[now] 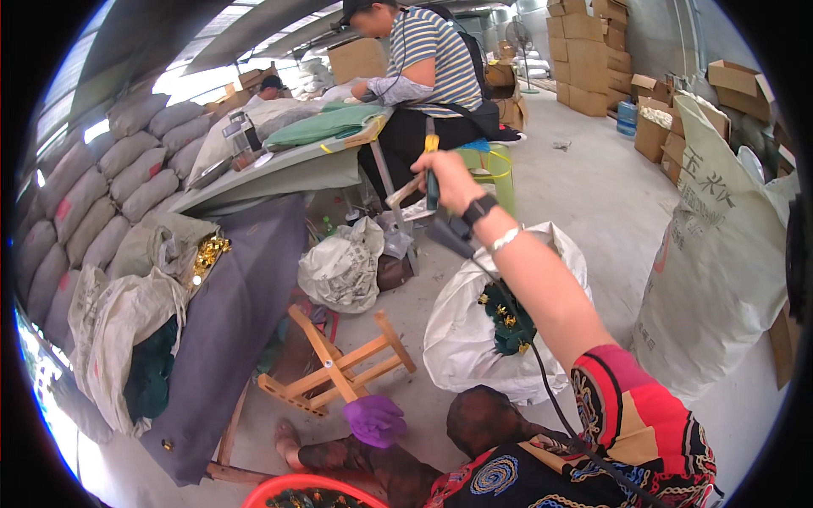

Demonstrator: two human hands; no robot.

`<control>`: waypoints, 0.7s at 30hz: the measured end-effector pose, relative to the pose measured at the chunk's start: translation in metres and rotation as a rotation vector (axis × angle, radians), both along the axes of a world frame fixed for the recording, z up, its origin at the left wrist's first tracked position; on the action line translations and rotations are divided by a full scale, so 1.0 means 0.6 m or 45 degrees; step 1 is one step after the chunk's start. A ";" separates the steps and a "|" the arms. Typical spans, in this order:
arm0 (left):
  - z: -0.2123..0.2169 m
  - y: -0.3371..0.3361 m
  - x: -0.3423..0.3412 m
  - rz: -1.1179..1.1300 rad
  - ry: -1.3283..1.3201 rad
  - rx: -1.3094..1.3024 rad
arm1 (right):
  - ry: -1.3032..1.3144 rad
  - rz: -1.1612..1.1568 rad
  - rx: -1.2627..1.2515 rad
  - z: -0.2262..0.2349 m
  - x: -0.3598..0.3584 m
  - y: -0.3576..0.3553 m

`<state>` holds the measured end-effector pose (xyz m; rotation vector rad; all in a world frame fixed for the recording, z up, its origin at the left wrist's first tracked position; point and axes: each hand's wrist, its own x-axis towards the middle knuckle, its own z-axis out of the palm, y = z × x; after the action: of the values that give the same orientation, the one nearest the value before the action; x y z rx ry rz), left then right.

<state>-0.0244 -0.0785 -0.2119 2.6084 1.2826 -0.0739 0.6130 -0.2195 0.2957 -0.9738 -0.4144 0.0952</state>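
Note:
My right hand [450, 179] is stretched forward, its fingers closed round a hand tool with a yellow and dark green handle [432, 193]. Its exact kind does not show clearly. Below it, a white sack [457, 339] gapes around dark green pieces with gold bits [510, 326]. My left hand does not show. A bunched purple thing, like a glove or cloth [374, 421], lies by my leg, touching a wooden frame with crossed legs [339, 364]. I cannot tell whether a hand is inside it; no forearm shows there.
A red tub [264, 489] stands at the lower edge. Grey cloth [237, 330] and open sacks [127, 313] fill the left. Ahead, a person in a striped shirt [436, 55] sits at a table [262, 178]. A tall sack [694, 279] stands right; cartons [584, 51] are stacked behind.

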 end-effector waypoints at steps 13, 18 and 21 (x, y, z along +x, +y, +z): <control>0.019 0.034 0.028 -0.065 -0.008 0.030 | 0.070 -0.189 -0.113 0.029 0.082 -0.069; 0.032 0.059 0.078 -0.109 -0.039 0.057 | 0.084 -0.296 -0.115 0.038 0.117 -0.068; 0.047 0.084 0.110 -0.129 -0.056 0.090 | 0.071 -0.400 -0.100 0.049 0.126 -0.070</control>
<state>0.0417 -0.0284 -0.1837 2.7181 1.1583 0.0123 0.6883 -0.2615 0.3254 -1.1003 -0.2034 -0.1467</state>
